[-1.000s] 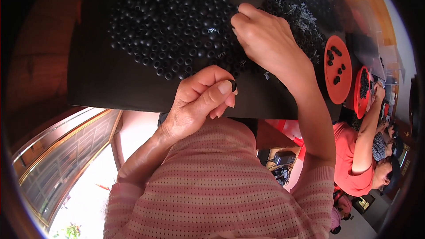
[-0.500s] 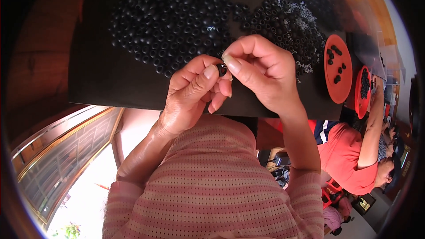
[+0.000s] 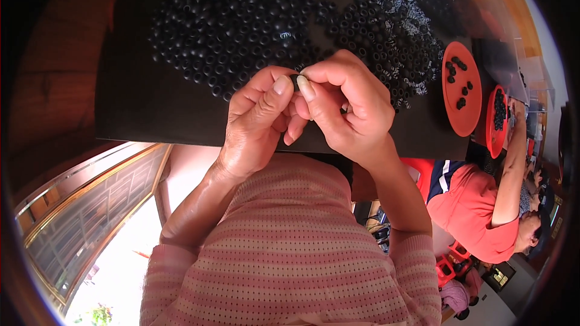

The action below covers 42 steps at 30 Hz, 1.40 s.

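My left hand [image 3: 257, 121] and my right hand [image 3: 344, 105] meet above the near edge of a black work surface [image 3: 139, 102]. Between their thumbs and forefingers they pinch one small black ring [image 3: 295, 78]. Just beyond the hands a wide heap of small black rings [image 3: 254, 18] covers the surface. Both forearms wear pink striped sleeves.
Two orange dishes [image 3: 462, 90] holding a few black rings sit at the right end of the surface. A person in an orange shirt [image 3: 477, 205] sits at the right, an arm reaching toward the farther dish. A window frame [image 3: 78, 205] lies at lower left.
My right hand came back from the heap of rings to my left hand. Both hands now close together on one ring, a little nearer the middle.
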Available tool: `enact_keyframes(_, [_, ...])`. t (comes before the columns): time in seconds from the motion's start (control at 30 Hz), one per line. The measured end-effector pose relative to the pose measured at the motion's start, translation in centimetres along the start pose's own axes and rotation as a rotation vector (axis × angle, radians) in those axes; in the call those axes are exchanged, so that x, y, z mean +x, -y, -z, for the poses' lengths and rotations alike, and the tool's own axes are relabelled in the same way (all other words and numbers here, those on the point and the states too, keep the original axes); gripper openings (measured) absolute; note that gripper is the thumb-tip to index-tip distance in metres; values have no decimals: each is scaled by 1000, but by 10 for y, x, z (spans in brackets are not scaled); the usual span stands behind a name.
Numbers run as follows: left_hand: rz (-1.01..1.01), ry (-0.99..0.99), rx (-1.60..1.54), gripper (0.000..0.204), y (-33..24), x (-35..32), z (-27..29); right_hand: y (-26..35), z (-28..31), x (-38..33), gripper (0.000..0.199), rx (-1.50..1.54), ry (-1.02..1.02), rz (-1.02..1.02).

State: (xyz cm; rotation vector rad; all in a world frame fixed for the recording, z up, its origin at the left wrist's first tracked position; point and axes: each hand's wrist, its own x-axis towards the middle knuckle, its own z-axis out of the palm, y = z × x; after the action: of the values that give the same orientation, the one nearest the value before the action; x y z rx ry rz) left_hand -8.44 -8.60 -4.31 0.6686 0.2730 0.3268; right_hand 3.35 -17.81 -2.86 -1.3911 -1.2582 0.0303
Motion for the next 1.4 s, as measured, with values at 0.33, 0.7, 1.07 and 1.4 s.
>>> enact_keyframes(0.33, [-19,9,40,26,1,-4,2,5,11,-2,37,-328,151,232])
enact_keyframes(0.7, [25,90,67,27,-2,-3,8,-73,67,86,10,-733,222,-54])
enact_keyframes(1.07, [7,84,90,26,-1,-3,7,-94,42,96,15,-1039,380,-128])
enact_keyframes(1.4, [49,56,81,26,-2,-2,5,3,38,34,11,-123,331,-175])
